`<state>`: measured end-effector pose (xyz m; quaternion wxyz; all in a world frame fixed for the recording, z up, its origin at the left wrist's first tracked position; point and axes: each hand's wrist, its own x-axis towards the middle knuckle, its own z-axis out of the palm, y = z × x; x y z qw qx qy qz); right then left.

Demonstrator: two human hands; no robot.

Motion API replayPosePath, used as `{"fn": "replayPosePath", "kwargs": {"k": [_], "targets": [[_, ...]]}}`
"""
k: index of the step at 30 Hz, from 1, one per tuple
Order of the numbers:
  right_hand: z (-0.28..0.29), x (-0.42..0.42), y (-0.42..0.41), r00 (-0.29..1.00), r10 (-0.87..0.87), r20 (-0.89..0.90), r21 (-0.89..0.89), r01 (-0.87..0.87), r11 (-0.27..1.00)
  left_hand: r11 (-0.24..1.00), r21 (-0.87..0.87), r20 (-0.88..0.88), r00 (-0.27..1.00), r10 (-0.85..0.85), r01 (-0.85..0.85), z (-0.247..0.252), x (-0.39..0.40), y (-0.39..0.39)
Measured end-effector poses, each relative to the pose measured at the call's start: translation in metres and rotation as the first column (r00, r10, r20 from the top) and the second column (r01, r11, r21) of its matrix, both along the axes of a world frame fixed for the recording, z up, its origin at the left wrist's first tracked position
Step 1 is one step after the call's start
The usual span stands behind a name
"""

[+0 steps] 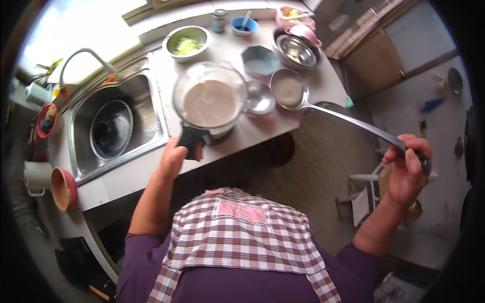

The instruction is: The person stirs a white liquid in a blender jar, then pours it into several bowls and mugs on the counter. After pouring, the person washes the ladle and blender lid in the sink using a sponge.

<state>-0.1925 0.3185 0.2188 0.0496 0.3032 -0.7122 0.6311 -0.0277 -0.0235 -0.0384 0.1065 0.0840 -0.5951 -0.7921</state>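
Observation:
My left hand grips the black handle of a clear jug at the counter's front edge. Beige liquid fills much of the jug. In my right hand, out to the right, is the end of a long metal ladle. The ladle's round bowl, level with the jug's right side, holds the same kind of beige liquid. Between jug and ladle sits a small shiny metal bowl. A grey angular bowl stands just behind them; its contents are too blurred to tell.
A bowl of shredded green vegetable, a lidded jar and a blue bowl with a spoon stand behind. Nested metal bowls are at the back right. Left lies a steel sink holding a dark round pan.

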Motion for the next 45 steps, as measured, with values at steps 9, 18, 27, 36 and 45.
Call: {"fn": "replayPosePath", "kwargs": {"k": [9, 18, 27, 36, 45], "targets": [[-0.066, -0.012, 0.075, 0.932, -0.328, 0.157, 0.234, 0.287, 0.929, 0.996, -0.034, -0.087, 0.993, 0.075, -0.078, 0.001, 0.002, -0.004], [-0.217, -0.047, 0.087, 0.944, -0.329, -0.033, 0.531, 0.296, 0.794, 0.997, -0.006, -0.13, 0.988, 0.077, -0.078, -0.009, 0.004, -0.014], [-0.302, -0.021, 0.07, 0.872, 0.214, -0.441, 0.708, 0.191, 0.68, 0.992, 0.061, -0.144, 0.982, 0.12, -0.112, -0.014, 0.005, -0.019], [-0.326, -0.009, 0.066, 0.807, 0.339, -0.484, 0.756, 0.19, 0.626, 0.991, 0.033, -0.171, 0.976, 0.132, -0.128, -0.017, 0.006, -0.026], [-0.342, -0.003, 0.057, 0.812, 0.352, -0.466, 0.755, 0.157, 0.637, 0.989, 0.004, -0.156, 0.977, 0.145, -0.147, -0.028, 0.009, -0.036]]}}
